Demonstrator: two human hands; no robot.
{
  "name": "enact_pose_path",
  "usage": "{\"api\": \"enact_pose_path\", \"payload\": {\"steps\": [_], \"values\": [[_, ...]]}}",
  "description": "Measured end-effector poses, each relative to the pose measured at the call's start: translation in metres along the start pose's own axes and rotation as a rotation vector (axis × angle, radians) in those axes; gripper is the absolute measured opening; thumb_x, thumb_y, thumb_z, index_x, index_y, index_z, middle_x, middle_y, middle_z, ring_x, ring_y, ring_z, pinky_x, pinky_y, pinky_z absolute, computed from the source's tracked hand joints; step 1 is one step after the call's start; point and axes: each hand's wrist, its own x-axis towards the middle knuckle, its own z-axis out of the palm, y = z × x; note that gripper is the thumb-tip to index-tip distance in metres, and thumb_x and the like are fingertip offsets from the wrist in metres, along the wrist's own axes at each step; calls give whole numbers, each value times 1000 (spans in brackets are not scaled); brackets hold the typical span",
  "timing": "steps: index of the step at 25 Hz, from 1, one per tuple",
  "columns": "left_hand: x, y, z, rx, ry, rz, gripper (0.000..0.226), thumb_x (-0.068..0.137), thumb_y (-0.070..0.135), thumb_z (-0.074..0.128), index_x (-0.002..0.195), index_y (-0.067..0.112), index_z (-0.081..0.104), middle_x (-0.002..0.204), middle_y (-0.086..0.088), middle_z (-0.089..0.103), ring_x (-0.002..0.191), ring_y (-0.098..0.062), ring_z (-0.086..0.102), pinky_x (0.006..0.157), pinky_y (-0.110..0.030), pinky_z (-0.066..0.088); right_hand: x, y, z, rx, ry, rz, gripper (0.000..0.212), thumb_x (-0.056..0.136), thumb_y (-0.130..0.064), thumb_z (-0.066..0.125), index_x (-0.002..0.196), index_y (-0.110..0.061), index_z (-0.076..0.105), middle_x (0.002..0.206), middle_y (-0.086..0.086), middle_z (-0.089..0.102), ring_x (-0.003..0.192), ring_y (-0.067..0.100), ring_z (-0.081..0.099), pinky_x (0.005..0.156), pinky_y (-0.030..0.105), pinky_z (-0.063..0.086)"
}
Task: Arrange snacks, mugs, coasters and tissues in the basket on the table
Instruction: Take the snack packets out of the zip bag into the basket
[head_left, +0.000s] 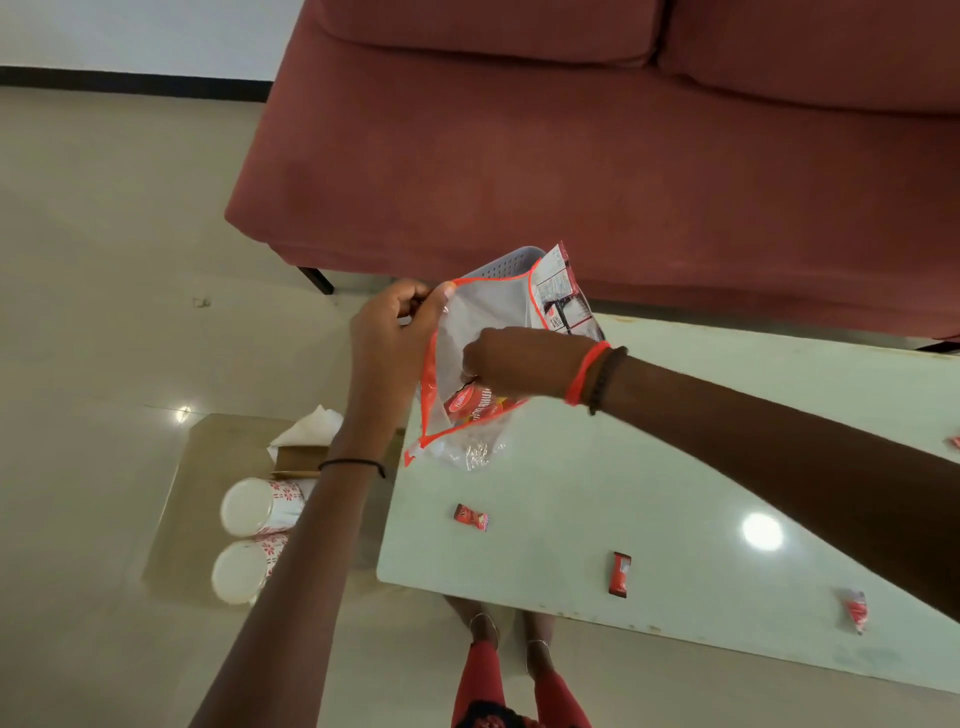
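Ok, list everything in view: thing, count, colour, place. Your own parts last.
snack bag: one, clear with red edging, held open above the table's left end
wrapped snacks: at least three, red, loose on the table
table: one, pale and glossy, before the sofa
basket: one, grey, mostly hidden behind the bag
mugs: two, white with red pattern, on a low surface left of the table
tissues: white, in a brown box beside the mugs
sofa: one, dull red, beyond the table
left hand: pinching the bag's rim
right hand: reaching into the bag
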Motion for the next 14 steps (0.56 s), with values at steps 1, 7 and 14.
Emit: {"api": "enact_pose_path", "payload": {"steps": [1,7,14], "values": [[6,-3,-5,9,-29,-26,31,90,30,60,79,2,66,59,6,58,53,-4,51,54,-9,37,-5,3,-10,14,31,-41,33,95,-10,44,123,-10,61,121,14,63,108,31,60,86,32,45],[32,-13,-27,-68,-168,-152,20,85,27,67,67,19,69,57,8,64,59,-11,53,64,-27,42,-41,25,-84,453,86,-195,35,94,-10,53,126,-19,60,111,-5,69,88,5,64,72,-1,40],[49,-26,-40,-113,-133,-155,19,87,24,65,68,24,64,51,2,51,47,-7,41,48,-21,33,-41,78,-107,1441,362,-223,23,86,-16,57,105,-5,66,97,-2,75,92,9,69,82,20,56]]}}
